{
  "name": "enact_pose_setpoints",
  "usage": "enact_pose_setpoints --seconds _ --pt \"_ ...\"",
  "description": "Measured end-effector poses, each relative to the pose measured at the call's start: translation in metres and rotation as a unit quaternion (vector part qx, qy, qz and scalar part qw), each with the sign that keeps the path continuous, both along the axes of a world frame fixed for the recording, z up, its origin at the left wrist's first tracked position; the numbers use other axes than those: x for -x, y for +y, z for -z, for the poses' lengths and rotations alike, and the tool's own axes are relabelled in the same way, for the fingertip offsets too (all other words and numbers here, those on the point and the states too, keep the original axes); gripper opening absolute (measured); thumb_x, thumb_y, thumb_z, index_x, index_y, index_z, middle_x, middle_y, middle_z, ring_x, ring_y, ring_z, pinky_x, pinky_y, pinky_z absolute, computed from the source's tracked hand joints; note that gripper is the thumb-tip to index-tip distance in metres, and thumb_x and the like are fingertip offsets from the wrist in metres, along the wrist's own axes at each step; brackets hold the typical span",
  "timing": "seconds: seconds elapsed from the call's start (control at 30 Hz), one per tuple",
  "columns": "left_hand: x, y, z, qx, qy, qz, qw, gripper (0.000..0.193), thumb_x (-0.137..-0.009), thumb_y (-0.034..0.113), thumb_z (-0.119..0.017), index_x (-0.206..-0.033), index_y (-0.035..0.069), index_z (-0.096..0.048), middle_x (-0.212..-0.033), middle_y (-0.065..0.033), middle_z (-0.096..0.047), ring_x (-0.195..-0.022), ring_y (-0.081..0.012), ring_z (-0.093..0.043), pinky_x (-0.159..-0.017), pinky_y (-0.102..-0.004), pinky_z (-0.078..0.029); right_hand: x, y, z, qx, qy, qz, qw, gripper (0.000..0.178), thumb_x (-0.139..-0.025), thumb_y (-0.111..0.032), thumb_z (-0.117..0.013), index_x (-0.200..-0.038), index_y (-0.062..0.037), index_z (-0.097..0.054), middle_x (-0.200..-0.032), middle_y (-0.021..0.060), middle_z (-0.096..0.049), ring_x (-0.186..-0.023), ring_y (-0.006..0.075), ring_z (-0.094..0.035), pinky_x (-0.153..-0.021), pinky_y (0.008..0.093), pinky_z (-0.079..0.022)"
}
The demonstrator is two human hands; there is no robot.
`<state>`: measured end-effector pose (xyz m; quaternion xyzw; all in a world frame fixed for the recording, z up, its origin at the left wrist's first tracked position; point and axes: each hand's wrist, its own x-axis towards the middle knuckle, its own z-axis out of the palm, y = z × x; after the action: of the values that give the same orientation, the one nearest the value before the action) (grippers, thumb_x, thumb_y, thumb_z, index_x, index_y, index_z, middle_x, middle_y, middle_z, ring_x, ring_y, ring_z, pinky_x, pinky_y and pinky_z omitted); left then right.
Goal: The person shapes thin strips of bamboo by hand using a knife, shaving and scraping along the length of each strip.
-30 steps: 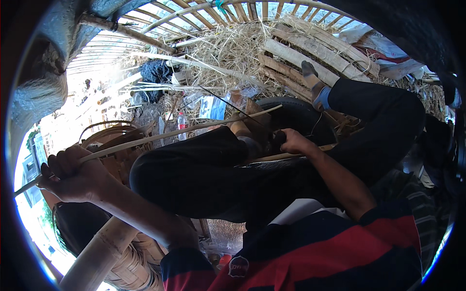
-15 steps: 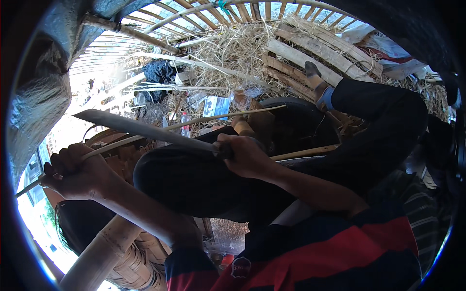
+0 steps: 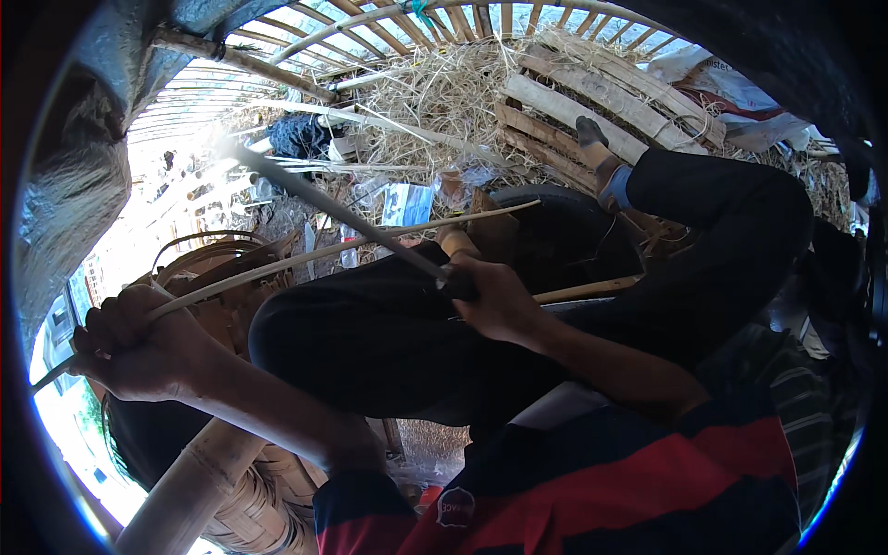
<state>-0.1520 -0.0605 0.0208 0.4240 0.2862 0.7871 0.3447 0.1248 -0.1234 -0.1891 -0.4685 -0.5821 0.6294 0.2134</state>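
My left hand (image 3: 139, 347) is closed around a long, thin bamboo strip (image 3: 277, 266) near its left end. From that fist the strip slants up to the right, over my bent knee, its far tip past the blade. My right hand (image 3: 499, 298) grips the dark handle (image 3: 457, 281) of a machete. Its long grey blade (image 3: 324, 201) points up and to the left, crossing above the strip in this view; whether they touch I cannot tell. The blade's tip is blurred.
Behind my legs lie loose straw (image 3: 444, 83) and wooden slats (image 3: 583, 109). A clear plastic bottle (image 3: 349, 252) stands among litter beyond the knee. A dark round rim (image 3: 546, 194) sits near my foot. A thick bamboo pole (image 3: 199, 472) runs at lower left.
My right hand has moved slightly right and down, and the machete has swung so its tip points more upward and away. My left hand still grips the bamboo strip in nearly the same place.
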Motion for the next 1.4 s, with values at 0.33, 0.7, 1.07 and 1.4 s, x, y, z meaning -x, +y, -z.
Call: enact_pose_setpoints --seconds 0.33,0.7,1.07,1.4 --pt "-0.007 0.000 0.000 0.036 0.001 -0.164 0.986 0.043 -0.093 0.043 -0.047 -0.061 0.016 -0.037 -0.054 0.0065 -0.022 -0.047 -0.0066 -0.020 -0.043 -0.0225 -0.017 0.013 0.000 0.011 -0.064 0.022 -0.009 0.998 0.018 -0.074 -0.005 -0.059 -0.091 -0.0061 -0.052 -0.073 0.0185 -0.061 -0.075 0.0384 -0.062 -0.065 0.0464 -0.049" --pt "-0.004 -0.006 -0.010 0.037 -0.005 -0.065 0.997 0.042 -0.094 0.041 -0.048 -0.062 0.017 -0.034 -0.055 0.0070 -0.021 -0.047 -0.0059 -0.019 -0.044 -0.0219 -0.019 0.013 0.006 -0.006 -0.033 0.027 -0.002 0.999 0.021 -0.075 -0.010 -0.061 -0.095 -0.0067 -0.055 -0.067 0.0168 -0.061 -0.068 0.0356 -0.064 -0.061 0.0426 -0.051" --pt "-0.007 -0.004 -0.004 0.040 -0.022 -0.105 0.993 0.041 -0.094 0.042 -0.047 -0.063 0.017 -0.037 -0.054 0.0072 -0.023 -0.046 -0.0053 -0.018 -0.042 -0.0215 -0.017 0.007 0.000 -0.012 -0.110 -0.041 -0.039 0.992 0.016 -0.074 -0.011 -0.062 -0.085 -0.0052 -0.053 -0.061 0.0143 -0.059 -0.063 0.0349 -0.063 -0.059 0.0432 -0.050" --pt "-0.010 -0.007 -0.012 0.020 -0.014 -0.061 0.998 0.043 -0.094 0.044 -0.045 -0.062 0.017 -0.038 -0.055 0.0072 -0.026 -0.046 -0.0051 -0.019 -0.043 -0.0207 -0.018 -0.002 0.001 -0.032 -0.094 -0.062 -0.016 0.994 0.017 -0.073 -0.012 -0.062 -0.087 -0.0081 -0.053 -0.063 0.0155 -0.061 -0.064 0.0357 -0.063 -0.059 0.0450 -0.051"
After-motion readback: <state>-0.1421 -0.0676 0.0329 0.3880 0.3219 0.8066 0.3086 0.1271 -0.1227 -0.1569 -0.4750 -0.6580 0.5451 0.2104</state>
